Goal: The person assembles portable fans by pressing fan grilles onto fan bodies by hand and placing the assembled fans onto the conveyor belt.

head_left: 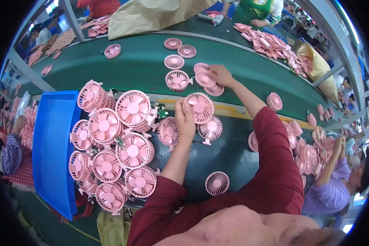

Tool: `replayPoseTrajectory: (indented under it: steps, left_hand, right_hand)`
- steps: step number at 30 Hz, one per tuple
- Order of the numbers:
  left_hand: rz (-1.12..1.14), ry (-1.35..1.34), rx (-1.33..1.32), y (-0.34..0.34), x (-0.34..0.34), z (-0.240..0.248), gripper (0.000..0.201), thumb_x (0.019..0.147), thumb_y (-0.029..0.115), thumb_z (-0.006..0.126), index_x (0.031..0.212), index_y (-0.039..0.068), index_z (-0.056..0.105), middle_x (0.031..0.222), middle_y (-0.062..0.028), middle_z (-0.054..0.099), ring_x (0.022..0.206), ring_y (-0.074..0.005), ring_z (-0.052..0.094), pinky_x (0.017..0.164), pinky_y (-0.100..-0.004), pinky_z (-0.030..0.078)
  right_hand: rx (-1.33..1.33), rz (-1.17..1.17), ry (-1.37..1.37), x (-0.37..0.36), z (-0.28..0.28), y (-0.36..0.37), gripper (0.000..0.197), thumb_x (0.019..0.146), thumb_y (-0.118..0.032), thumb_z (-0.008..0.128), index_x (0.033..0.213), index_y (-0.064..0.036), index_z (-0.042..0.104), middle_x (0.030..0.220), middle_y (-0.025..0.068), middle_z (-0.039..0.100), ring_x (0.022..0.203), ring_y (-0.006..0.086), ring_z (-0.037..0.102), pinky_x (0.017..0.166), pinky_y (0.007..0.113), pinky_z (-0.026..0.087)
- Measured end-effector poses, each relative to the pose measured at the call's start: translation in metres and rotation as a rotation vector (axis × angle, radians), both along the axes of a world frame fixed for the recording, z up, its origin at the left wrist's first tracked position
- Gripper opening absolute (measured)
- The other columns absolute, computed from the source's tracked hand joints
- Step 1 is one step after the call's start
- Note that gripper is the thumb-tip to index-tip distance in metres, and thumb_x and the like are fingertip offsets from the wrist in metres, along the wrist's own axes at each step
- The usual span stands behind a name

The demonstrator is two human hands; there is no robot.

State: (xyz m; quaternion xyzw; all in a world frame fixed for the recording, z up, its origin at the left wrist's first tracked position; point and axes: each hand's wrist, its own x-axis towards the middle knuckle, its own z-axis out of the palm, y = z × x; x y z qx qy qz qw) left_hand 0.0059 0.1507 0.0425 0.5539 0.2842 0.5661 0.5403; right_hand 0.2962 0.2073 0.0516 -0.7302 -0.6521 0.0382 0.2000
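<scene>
My left hand [185, 121] is closed around the edge of a round pink fan head [201, 107], held up over the near edge of the green conveyor belt [139, 74]. Just beyond, my right hand [222, 76] reaches over the belt, its fingers closed on the edge of a pink fan grille [204, 79] among a few overlapping ones. A fan housing with blades [177, 80] lies left of these grilles. Below my left hand, another fan housing [168, 130] and a pink slatted fan part [211, 129] rest on the dark worktop.
Stacks of pink fan heads [133, 150] rise at the left beside a blue tray [55, 151]. A loose grille [217, 183] lies near my body. Piled pink parts [270, 47] sit across the belt. Co-workers stand opposite, while one in purple [330, 188] works at the right.
</scene>
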Motion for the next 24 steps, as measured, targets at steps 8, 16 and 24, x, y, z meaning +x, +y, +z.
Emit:
replayPoseTrajectory:
  steps: [8, 16, 24]
  left_hand:
    - [0.02, -0.074, 0.024, 0.016, -0.001, -0.006, 0.027, 0.103, 0.023, 0.042, 0.111, -0.001, 0.05, 0.1, -0.0105, 0.058, 0.091, -0.017, 0.054, 0.083, -0.0308, 0.044]
    - [0.058, -0.069, -0.009, 0.01, -0.01, -0.011, 0.026, 0.103, 0.022, 0.041, 0.111, -0.002, 0.051, 0.101, -0.0118, 0.058, 0.092, -0.0189, 0.055, 0.083, -0.0315, 0.044]
    - [0.047, -0.019, -0.058, -0.012, -0.008, -0.004, 0.026, 0.102, 0.02, 0.041, 0.113, -0.001, 0.051, 0.099, -0.0108, 0.058, 0.089, -0.0171, 0.055, 0.08, -0.0298, 0.045]
  right_hand:
    - [-0.482, 0.338, 0.409, -0.054, 0.072, -0.098, 0.03, 0.095, -0.031, 0.055, 0.099, -0.0017, 0.062, 0.089, 0.0059, 0.063, 0.081, 0.0135, 0.056, 0.074, 0.027, 0.046]
    - [0.002, 0.186, 0.344, -0.038, 0.069, 0.015, 0.032, 0.091, -0.029, 0.06, 0.114, -0.0072, 0.063, 0.102, 0.0096, 0.067, 0.09, 0.0177, 0.063, 0.076, 0.03, 0.051]
    - [-0.022, -0.01, -0.211, -0.03, 0.007, 0.156, 0.078, 0.075, -0.062, 0.065, 0.138, -0.0187, 0.048, 0.145, 0.0129, 0.042, 0.13, 0.0369, 0.043, 0.108, 0.044, 0.033]
